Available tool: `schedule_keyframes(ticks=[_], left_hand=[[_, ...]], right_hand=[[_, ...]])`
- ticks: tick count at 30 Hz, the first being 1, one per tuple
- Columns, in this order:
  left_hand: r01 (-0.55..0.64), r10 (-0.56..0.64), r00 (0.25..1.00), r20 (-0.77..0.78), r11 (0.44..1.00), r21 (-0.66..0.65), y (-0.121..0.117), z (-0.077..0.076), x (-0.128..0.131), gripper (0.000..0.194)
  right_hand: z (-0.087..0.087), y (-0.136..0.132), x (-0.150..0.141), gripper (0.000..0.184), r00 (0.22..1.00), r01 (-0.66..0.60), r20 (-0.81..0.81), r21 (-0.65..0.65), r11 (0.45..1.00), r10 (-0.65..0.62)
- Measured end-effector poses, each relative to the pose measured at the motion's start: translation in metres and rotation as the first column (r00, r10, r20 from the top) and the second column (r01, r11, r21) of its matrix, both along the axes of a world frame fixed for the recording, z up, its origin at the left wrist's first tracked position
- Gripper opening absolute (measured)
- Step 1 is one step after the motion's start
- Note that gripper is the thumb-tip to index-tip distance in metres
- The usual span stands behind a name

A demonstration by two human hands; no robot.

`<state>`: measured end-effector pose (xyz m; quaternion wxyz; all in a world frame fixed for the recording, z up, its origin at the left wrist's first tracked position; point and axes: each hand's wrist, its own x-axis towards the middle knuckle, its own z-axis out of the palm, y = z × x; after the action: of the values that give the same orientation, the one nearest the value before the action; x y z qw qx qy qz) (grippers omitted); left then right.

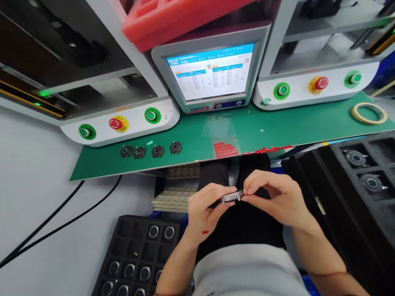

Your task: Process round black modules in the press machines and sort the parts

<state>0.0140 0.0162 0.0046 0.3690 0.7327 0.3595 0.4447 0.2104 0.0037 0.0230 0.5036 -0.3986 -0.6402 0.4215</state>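
Gripping a silver watch case [231,197], the left hand [205,207] steadied it; the right hand [276,197] pinched its three o'clock edge. Toward twelve, the monitor [210,84] read "HIRAYS".

Gap over green benchtop [191,137] between black discs [158,151] and red stickers [225,150]; monitor [212,76] blocks behind.

Between my left hand [205,207] and right hand [274,195] I have one grey watch case [232,197], and one red piece [205,232] sits on my left wrist. On the bench [185,133] I count four round black parts [158,151] and one tape roll [369,113], with one screen [212,76], four green buttons [152,115] and two red stop buttons [116,123] behind. The tray on my left [145,218] shows nine round watch pieces [153,231], one partly hidden by my arm; the tray on my right [337,154] shows two watch bodies [372,182].
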Motion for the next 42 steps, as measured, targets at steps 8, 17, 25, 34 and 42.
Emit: schedule_keyframes(ticks=[8,17,25,34,42], left_hand=[[0.065,-0.063,0.996,0.056,0.997,-0.032,-0.001,0.001,0.001,0.024],[0.022,-0.023,0.996,0.089,1.0,0.011,0.0,0.0,0.001,0.022],[0.054,-0.05,0.993,0.111,0.998,-0.035,0.001,-0.002,0.0,0.019],[-0.141,0.141,0.99,0.018,0.99,0.005,-0.006,0.006,0.005,0.015],[-0.465,0.483,0.865,0.132,0.873,-0.148,0.003,-0.003,0.016,0.012]], right_hand=[[0.004,0.005,0.007,0.016,0.99,-0.129,-0.063,0.007,0.992,0.129],[-0.008,-0.01,-0.007,0.035,0.989,0.14,-0.079,0.192,0.971,-0.126],[0.002,-0.005,0.004,0.028,0.999,0.046,0.009,0.087,0.995,-0.047],[0.005,0.0,-0.014,0.028,0.982,0.113,0.104,0.335,0.935,-0.156],[-0.004,-0.011,-0.02,0.033,0.99,0.095,0.063,0.342,0.935,-0.123]])
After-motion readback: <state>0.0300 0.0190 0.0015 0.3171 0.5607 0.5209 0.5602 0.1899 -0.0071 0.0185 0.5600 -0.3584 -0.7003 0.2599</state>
